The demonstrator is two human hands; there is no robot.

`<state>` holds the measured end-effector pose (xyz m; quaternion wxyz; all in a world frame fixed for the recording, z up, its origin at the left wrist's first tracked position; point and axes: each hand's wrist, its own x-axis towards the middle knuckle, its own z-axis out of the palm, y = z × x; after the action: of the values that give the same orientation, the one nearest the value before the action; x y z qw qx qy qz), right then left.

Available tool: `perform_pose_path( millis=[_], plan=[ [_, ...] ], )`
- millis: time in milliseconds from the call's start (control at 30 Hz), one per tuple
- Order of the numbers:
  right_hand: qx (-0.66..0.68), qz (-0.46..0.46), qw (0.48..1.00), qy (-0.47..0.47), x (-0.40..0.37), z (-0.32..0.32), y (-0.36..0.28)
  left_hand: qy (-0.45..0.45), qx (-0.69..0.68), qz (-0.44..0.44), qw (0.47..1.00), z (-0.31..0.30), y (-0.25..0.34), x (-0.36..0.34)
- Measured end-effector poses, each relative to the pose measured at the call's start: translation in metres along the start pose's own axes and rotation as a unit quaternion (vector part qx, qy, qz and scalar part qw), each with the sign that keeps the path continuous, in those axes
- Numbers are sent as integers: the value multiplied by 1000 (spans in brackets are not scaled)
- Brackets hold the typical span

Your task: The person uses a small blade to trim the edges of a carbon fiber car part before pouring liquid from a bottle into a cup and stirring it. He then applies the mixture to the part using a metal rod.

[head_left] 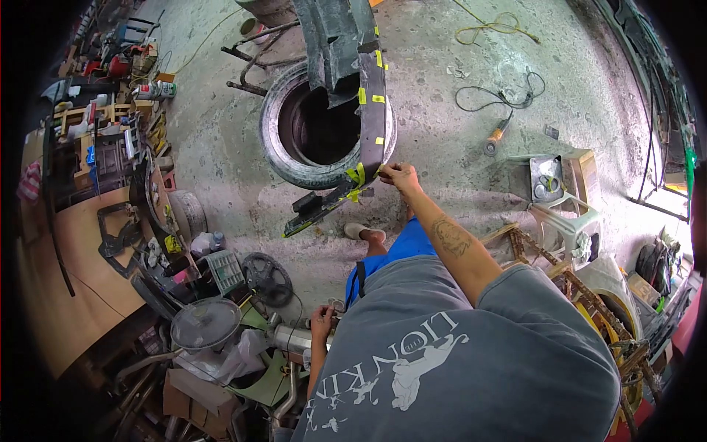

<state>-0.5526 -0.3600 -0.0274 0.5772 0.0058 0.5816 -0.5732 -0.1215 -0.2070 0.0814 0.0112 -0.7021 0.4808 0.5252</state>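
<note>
My right hand (399, 179) reaches forward, thumb and fingers pinched on a bit of yellow tape at the edge of a dark car bumper part (372, 132). Short strips of yellow tape (378, 59) dot that part, and more yellow tape (356, 175) is bunched at its near corner. The part rests across an upright-opening tyre (276, 151) lying flat on the floor. Low at my left side, my left hand (322, 321) is curled beside a small ring-like thing (337, 304); what it grips is too small to make out.
An angle grinder (496, 138) with its cord lies on the concrete floor to the right. Beyond it stand a plastic stool (565, 221) and a cardboard box (582, 173). Car parts, a steering wheel (267, 279) and a round-topped stool (205, 323) crowd the left.
</note>
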Motion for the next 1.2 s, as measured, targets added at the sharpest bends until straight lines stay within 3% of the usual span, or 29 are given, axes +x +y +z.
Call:
perform_pose_path(
  millis=[500,1200],
  plan=[
    [262,134,955,-25,-7,-12,29,25,-8,-35,999,-5,30,4],
    [309,179,934,-13,-6,-11,41,42,3,-6,999,10,-3,-5]
  ],
)
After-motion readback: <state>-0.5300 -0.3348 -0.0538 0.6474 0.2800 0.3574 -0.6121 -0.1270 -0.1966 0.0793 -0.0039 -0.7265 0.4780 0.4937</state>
